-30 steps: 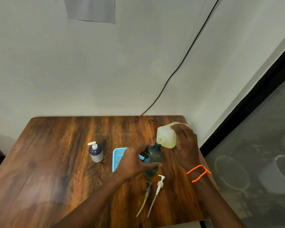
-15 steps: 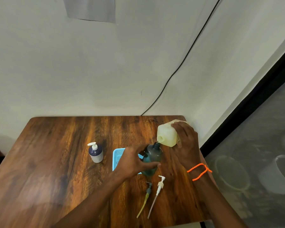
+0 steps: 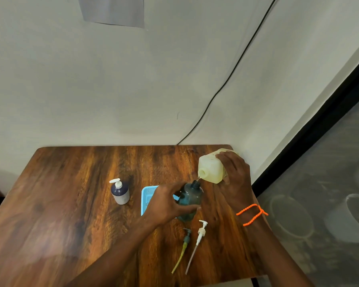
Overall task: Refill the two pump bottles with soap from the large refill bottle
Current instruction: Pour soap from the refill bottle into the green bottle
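Observation:
My right hand (image 3: 234, 179) grips the large pale-yellow refill bottle (image 3: 209, 169), tipped so its open spout sits just above the neck of a teal pump bottle (image 3: 190, 198). A thin line of soap shows between spout and neck. My left hand (image 3: 166, 204) holds the teal bottle upright on the wooden table (image 3: 71, 204). Its pump is off. A dark blue and white pump bottle (image 3: 120, 192) stands to the left with its white pump on. Two loose pump heads lie near the front edge: a teal pump head (image 3: 184, 245) and a white pump head (image 3: 199, 239).
A light blue mesh tray (image 3: 148, 196) lies behind my left hand, partly hidden. The table's right edge runs close to my right arm, with floor and round vessels beyond it. A black cable runs down the wall to the table's back edge.
The refill bottle has risen slightly and tipped further over the teal bottle's neck. My left hand has stayed on the teal bottle.

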